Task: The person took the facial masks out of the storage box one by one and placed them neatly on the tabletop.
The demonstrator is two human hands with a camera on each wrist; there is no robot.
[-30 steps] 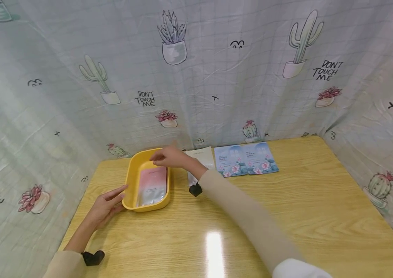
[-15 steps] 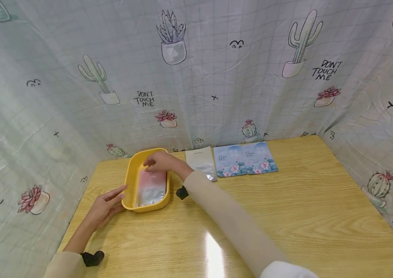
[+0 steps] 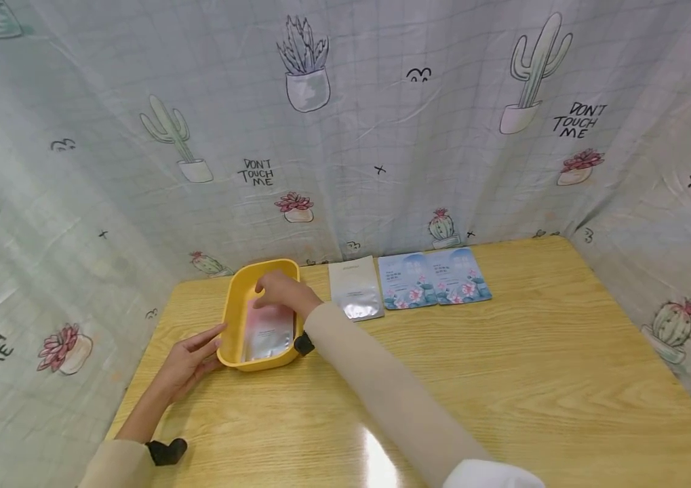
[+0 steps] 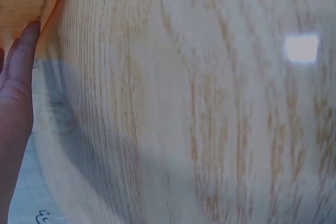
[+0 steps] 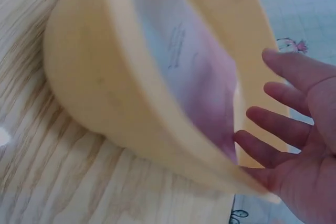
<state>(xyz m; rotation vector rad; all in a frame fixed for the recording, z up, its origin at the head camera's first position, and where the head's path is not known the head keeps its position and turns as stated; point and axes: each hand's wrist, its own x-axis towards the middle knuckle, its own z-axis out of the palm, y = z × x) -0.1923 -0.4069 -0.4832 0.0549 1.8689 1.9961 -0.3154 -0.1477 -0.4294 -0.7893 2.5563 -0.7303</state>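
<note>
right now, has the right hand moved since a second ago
Yes: it has moved left, away from the cream pouch, and slightly lower in the head view; the right hand is now further over the yellow tray.

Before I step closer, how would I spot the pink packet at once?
At the far left of the wooden table, in front of the cactus-print curtain, find the yellow tray with the left hand at its side. The pink packet lies inside, partly hidden by the right hand. Its pink fading to silver sets it apart from the cream packet and two blue packets outside.
</note>
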